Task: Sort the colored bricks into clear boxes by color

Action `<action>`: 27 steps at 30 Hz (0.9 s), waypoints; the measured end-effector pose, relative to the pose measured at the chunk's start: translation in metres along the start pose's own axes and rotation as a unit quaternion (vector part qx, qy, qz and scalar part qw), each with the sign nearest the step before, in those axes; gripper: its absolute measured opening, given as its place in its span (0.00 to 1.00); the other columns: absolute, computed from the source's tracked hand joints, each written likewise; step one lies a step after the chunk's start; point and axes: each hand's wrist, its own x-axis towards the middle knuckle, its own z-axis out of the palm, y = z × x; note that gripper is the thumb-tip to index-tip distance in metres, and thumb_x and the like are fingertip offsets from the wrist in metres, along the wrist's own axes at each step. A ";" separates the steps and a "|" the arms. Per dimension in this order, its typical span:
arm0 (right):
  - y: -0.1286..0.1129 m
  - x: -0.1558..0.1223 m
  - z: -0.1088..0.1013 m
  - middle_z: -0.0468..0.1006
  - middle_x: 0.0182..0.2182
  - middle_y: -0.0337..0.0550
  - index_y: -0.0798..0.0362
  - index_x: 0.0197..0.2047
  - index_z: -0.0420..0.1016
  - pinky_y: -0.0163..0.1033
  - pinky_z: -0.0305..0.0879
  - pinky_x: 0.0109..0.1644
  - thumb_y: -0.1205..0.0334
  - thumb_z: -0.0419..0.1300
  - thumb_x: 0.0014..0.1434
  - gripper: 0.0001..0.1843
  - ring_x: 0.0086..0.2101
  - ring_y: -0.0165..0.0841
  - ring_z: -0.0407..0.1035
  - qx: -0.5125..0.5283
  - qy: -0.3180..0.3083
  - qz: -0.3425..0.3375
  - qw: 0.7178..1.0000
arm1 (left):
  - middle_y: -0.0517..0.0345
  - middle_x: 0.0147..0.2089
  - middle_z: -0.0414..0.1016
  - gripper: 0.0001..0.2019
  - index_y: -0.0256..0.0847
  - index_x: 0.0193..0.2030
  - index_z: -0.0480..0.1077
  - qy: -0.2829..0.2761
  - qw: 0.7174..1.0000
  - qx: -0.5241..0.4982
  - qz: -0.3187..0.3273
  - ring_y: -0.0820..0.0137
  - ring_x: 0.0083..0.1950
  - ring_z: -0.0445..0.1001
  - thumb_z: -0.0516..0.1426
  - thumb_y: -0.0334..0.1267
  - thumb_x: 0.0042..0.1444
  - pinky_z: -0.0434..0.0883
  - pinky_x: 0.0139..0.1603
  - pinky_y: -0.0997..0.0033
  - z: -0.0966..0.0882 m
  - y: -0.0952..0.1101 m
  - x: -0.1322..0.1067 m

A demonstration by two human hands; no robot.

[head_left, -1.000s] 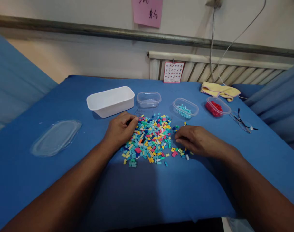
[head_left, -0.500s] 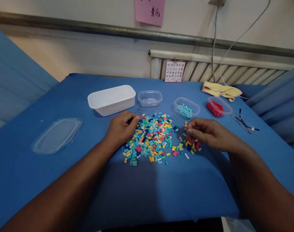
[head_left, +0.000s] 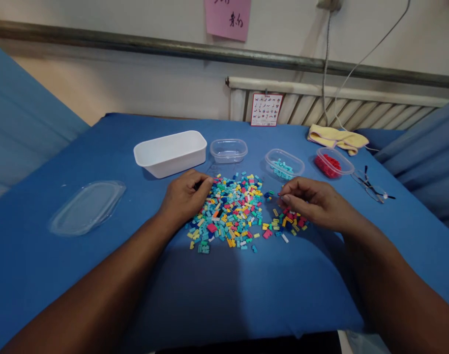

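A heap of small building bricks (head_left: pixel 233 209) in turquoise, yellow, pink, blue and other colours is spread over the blue cloth. At its upper left edge rests my left hand (head_left: pixel 187 194), thumb and fingers closed together, a pink brick close to the fingertips; whether it grips one is hidden. My right hand (head_left: pixel 314 201) is over the smaller scatter of bricks (head_left: pixel 290 221) on the right, thumb and forefinger pinched. A bit of red shows by its fingertips, but I cannot make out whether it is held.
Behind the heap stand a white bin (head_left: pixel 170 155), a clear tub (head_left: pixel 228 151), a tub of turquoise bricks (head_left: pixel 284 164) and one of red bricks (head_left: pixel 331 164). Clear lids (head_left: pixel 87 206) lie left. Glasses (head_left: pixel 374 187) and a yellow cloth (head_left: pixel 337 137) are right.
My right hand has shifted slightly left, its pinched fingertips now nearer the main heap. The left hand stays where it was.
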 end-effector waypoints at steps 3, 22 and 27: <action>-0.006 0.005 0.019 0.85 0.40 0.41 0.48 0.51 0.80 0.37 0.72 0.39 0.59 0.62 0.74 0.07 0.36 0.32 0.77 -0.061 0.008 -0.086 0.994 | 0.57 0.36 0.80 0.14 0.42 0.37 0.81 0.002 1.000 -0.001 0.001 0.65 0.39 0.78 0.58 0.45 0.70 0.71 0.44 0.66 0.001 -0.001 0.000; -0.004 0.014 0.043 0.86 0.45 0.47 0.50 0.51 0.81 0.43 0.71 0.51 0.59 0.60 0.76 0.09 0.45 0.39 0.80 -0.252 -0.058 -0.151 0.954 | 0.56 0.36 0.80 0.15 0.43 0.38 0.81 -0.002 1.000 0.011 -0.002 0.64 0.40 0.78 0.57 0.46 0.70 0.72 0.45 0.65 0.001 0.000 0.000; -0.001 0.014 0.046 0.87 0.46 0.47 0.49 0.53 0.82 0.41 0.70 0.49 0.59 0.60 0.76 0.10 0.45 0.39 0.80 -0.276 -0.073 -0.115 0.952 | 0.56 0.37 0.81 0.15 0.42 0.38 0.82 -0.002 1.000 0.005 0.000 0.64 0.40 0.79 0.57 0.45 0.70 0.72 0.44 0.66 0.000 0.001 -0.001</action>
